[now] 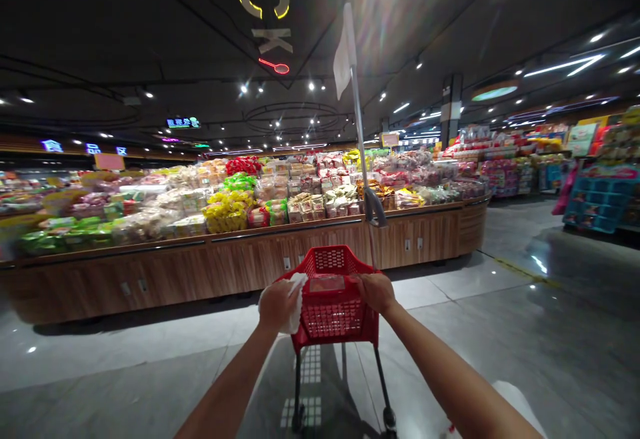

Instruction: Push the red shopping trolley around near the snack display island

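Note:
A red shopping cart (333,322) with a perforated plastic basket stands right in front of me. My left hand (277,302) is closed at the left end of its handle, with a crumpled white cloth (296,302), or perhaps a paper towel, in its fingers. At the handle's right end, my right hand (376,291) is wrapped round the red bar. Between my hands, a clear panel (327,283) sits on the handle. A long grey pole (359,119) with a white, flag-like piece (344,59) at its top rises behind the cart's right side; its lower end is hidden.
A long wood-fronted display counter (330,239), piled with packaged snacks (305,205), crosses the way ahead. Stocked shelves and a blue rack (597,199) stand at the right. Grey shiny floor (500,299) runs round the counter's right end. Something white (520,402) shows at lower right.

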Available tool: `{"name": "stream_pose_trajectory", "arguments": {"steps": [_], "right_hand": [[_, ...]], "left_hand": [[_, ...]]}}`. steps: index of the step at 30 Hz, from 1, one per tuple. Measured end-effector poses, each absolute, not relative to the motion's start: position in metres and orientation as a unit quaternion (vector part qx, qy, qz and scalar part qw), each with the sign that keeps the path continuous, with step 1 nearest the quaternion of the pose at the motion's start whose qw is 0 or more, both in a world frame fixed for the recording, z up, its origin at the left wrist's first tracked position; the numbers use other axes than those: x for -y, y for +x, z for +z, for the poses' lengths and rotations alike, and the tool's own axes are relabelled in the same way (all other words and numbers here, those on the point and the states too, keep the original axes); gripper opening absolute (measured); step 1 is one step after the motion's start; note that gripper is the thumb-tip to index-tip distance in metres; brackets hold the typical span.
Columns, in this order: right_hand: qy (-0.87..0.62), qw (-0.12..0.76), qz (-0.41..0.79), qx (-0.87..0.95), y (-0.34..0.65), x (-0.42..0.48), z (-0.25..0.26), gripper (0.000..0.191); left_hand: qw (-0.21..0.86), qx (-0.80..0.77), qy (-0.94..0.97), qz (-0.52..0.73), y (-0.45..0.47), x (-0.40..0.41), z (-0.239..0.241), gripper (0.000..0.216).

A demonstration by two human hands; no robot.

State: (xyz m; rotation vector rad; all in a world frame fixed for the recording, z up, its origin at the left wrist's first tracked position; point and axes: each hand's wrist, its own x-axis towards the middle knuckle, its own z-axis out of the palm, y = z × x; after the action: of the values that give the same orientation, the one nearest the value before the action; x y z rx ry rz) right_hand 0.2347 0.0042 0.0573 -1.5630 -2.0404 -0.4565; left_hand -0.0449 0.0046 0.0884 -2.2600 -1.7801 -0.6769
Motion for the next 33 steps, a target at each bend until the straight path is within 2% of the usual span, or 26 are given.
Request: {"name": "stream_pose_trajectory", "arguments": {"steps": [5, 9, 14, 20, 22, 24, 28, 33], "right_hand": [[-0.55, 0.247, -0.162, 0.781, 0.215, -0.004, 0.075, 0.049], [-0.544, 0.281, -0.135, 0.779, 0.172, -0.006, 0.084, 0.043], [-0.599, 0.285, -0.124, 0.738, 0.156, -0.003, 0.074, 0.037], [-0.505, 0.377, -0.12, 0.767, 0.218, -0.002, 0.054, 0.032], [-0.489, 0.394, -0.098, 0.772, 0.237, -0.006, 0.052, 0.033], [-0.48, 0.393, -0.055, 0.782, 0.254, -0.011, 0.055, 0.033], [-0.47, 0.393, 0.078, 0.786, 0.278, -0.02, 0.067, 0.037], [-0.492, 0.395, 0.17, 0.757, 0.294, -0.028, 0.074, 0.047]], "left_hand": [[0.115, 0.656, -0.72, -0.196, -0.03, -0.01, 0.094, 0.055], [0.117, 0.655, -0.724, -0.18, -0.001, -0.006, 0.097, 0.059], [0.122, 0.614, -0.758, -0.185, 0.031, 0.009, 0.09, 0.051], [0.138, 0.406, -0.847, -0.315, 0.026, 0.019, 0.056, 0.031], [0.088, 0.341, -0.853, -0.385, 0.015, 0.014, 0.048, 0.032], [-0.008, 0.32, -0.842, -0.433, 0.004, 0.005, 0.044, 0.036], [-0.193, 0.375, -0.808, -0.411, -0.006, -0.019, 0.047, 0.045], [-0.244, 0.403, -0.787, -0.399, 0.01, -0.036, 0.044, 0.042]]}}
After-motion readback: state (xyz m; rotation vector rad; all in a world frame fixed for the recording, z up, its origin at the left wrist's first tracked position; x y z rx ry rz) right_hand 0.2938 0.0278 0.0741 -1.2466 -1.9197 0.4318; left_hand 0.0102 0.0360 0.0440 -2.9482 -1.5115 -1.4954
